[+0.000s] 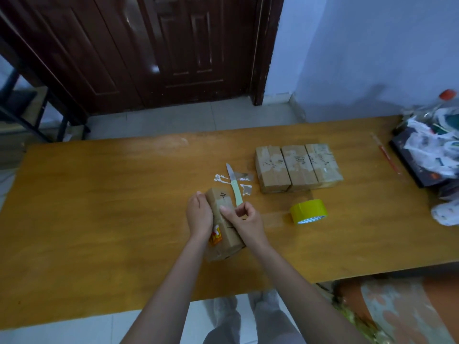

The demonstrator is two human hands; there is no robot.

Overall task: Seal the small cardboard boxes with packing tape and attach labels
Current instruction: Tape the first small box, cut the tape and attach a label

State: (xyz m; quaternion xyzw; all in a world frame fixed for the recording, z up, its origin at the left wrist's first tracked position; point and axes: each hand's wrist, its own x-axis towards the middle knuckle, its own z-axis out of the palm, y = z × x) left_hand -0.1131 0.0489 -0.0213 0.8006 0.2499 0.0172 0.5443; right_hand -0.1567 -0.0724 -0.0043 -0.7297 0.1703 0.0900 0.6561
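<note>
My left hand (200, 214) grips left side of small brown cardboard box (224, 234) marked "4", lying on wooden counter (99, 207). My right hand (244, 220) rests on box top, fingers (227, 210) curled, pinching at box's taped upper face. Green-handled knife (233, 184) just beyond box. Yellow packing tape roll (309, 211) right of box. Three taped cardboard boxes (298, 167) in row beyond roll.

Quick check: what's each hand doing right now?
Left hand: grips the cardboard box by its side.
Right hand: fingers curled, thumb presses the box top.
</note>
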